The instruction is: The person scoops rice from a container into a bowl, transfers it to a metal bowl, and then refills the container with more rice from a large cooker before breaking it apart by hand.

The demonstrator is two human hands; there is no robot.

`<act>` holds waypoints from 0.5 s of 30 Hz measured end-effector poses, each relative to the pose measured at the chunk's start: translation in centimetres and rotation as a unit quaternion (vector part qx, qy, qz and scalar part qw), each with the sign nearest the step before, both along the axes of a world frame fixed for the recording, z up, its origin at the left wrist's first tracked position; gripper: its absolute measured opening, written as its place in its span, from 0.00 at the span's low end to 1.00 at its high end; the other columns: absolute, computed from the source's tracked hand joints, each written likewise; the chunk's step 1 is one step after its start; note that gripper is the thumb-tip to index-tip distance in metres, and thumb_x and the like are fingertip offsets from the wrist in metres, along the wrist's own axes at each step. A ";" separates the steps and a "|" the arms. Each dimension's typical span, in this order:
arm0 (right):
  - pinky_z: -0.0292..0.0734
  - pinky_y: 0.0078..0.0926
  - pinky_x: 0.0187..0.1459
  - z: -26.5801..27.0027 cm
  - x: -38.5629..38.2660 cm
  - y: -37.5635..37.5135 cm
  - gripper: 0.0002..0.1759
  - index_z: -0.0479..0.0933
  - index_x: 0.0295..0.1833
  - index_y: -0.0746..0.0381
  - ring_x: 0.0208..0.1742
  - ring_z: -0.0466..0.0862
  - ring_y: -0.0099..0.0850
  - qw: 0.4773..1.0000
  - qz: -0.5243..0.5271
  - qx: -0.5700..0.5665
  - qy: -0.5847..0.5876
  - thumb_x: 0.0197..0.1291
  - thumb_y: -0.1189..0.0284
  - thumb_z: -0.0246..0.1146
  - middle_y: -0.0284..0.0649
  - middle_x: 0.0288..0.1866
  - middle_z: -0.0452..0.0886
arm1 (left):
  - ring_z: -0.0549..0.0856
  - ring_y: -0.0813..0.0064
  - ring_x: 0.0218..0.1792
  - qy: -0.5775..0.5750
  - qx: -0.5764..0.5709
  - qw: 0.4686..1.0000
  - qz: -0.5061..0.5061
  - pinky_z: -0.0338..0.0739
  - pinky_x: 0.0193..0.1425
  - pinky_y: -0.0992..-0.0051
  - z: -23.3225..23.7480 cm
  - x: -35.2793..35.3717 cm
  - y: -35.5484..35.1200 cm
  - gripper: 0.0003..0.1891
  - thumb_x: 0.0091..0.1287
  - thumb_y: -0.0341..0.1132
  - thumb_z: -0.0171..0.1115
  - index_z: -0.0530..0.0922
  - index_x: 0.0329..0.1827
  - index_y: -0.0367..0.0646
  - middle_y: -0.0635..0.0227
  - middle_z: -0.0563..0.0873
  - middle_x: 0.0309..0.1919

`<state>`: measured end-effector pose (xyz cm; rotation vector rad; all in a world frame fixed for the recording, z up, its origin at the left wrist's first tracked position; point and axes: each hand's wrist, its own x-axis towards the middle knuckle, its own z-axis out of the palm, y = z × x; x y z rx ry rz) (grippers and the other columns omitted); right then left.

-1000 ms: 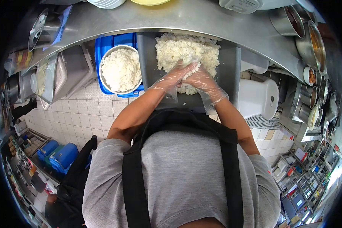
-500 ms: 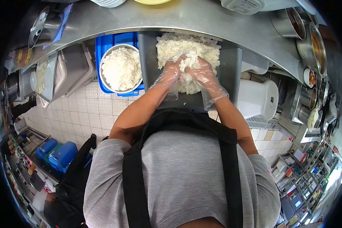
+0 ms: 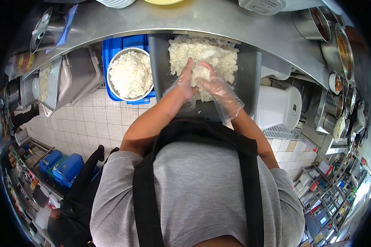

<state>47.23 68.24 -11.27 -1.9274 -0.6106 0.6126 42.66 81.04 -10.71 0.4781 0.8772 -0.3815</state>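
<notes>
White rice [image 3: 222,55] is spread in a grey bin [image 3: 247,82] under the counter's edge. Both hands wear clear plastic gloves and are over the near part of the rice. My left hand [image 3: 185,80] is upright on its edge, fingers extended forward, with no clump in it. Close beside it on the right, my right hand [image 3: 211,79] has its fingers apart, curved toward the left one, with rice beneath. Left of the bin, a round metal bowl [image 3: 110,84] heaped with rice [image 3: 132,74] rests on a blue lid [image 3: 114,44].
A steel counter [image 3: 152,18] runs across the top. White containers [image 3: 278,108] stand right of the bin, with metal pots [image 3: 313,24] at the upper right. Grey tubs [image 3: 80,74] are at the left. Another person in dark clothes [image 3: 76,201] is at the lower left.
The clump of rice held up between my hands is no longer in them. My hands have parted slightly, and my right hand has shifted a little left and opened.
</notes>
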 end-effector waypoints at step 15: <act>0.76 0.27 0.47 1.4 1.1 -1.1 0.34 0.66 0.62 0.73 0.42 0.83 0.33 0.989 0.044 -0.140 -0.011 0.54 0.64 0.66 0.46 0.36 0.84 | 0.80 0.73 0.28 -0.048 0.201 0.973 -0.103 0.82 0.29 0.74 -0.8 -0.9 -0.2 0.20 0.63 0.42 0.64 0.72 0.52 0.37 0.65 0.77 0.36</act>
